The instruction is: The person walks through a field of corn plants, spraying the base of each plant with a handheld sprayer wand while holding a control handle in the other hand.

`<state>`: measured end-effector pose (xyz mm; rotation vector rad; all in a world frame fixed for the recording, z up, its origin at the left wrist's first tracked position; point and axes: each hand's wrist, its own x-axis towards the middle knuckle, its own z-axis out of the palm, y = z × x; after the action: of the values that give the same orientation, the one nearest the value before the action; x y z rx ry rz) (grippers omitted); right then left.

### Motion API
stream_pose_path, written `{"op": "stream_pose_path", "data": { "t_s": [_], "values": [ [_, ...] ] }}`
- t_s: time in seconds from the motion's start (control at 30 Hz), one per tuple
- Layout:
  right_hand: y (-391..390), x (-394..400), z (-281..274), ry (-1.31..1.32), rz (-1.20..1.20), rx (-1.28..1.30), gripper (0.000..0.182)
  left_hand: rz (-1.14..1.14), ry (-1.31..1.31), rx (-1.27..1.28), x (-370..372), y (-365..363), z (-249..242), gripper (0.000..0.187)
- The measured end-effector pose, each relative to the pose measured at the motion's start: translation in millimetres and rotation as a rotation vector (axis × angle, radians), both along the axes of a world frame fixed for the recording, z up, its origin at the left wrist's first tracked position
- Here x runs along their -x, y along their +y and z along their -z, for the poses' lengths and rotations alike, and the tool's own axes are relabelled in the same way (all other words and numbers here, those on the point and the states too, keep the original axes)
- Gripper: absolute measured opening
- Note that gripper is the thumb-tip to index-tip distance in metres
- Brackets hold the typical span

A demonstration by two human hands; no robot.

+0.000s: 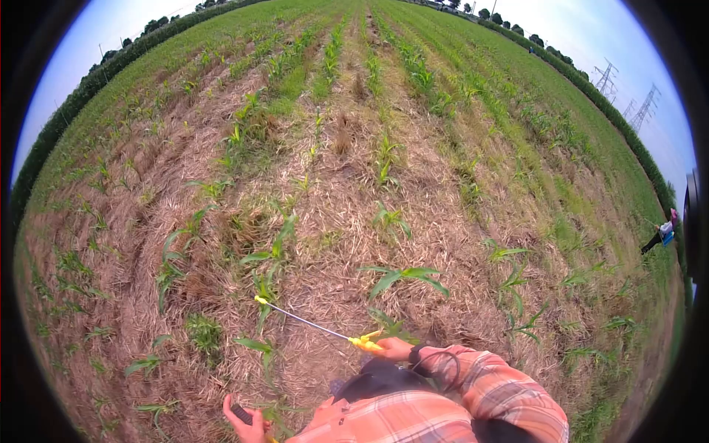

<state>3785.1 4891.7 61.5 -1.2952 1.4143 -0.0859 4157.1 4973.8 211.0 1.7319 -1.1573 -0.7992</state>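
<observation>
My right hand (394,349) is closed around the yellow handle of a sprayer wand (314,325). Its thin metal tube slants forward and left over the straw, with a yellow nozzle (261,300) at the tip beside a young corn plant (275,247). A dark hose (448,356) curves along the right wrist and sleeve. At the bottom edge, my left hand (251,424) has its fingers around a black grip (241,413); whatever the grip belongs to is mostly out of view. Just ahead of the right hand, another corn plant (405,276) spreads its leaves.
Rows of young corn run away over dry straw (325,273). Low weeds (204,332) grow left of the wand. Far right, another person (665,232) with a blue item stands in the field. A tall green hedge-like strip (628,125) and pylons (645,108) line the far side.
</observation>
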Motion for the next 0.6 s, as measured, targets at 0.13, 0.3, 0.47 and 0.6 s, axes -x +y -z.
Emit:
{"op": "stream_pose_path", "data": {
  "t_s": [0.13, 0.3, 0.47, 0.6],
  "values": [
    [-5, 8, 24, -0.054, -0.03, 0.054, 0.029, -0.057, 0.191, -0.137, -1, -34, 22, 0.045],
    [-14, 47, 56, 0.054, 0.261, 0.124, 0.028, 0.052, 0.109, -0.032, 30, -109, 43, 0.042],
    [-1, 107, 92, 0.079, 0.715, 0.118, 0.027, 0.147, 0.096, -0.063, 67, -174, 42, 0.038],
    [11, 150, 104, -0.002, 1.135, 0.033, 0.018, 0.24, 0.042, -0.078, 98, -214, 43, 0.035]
  ]
}}
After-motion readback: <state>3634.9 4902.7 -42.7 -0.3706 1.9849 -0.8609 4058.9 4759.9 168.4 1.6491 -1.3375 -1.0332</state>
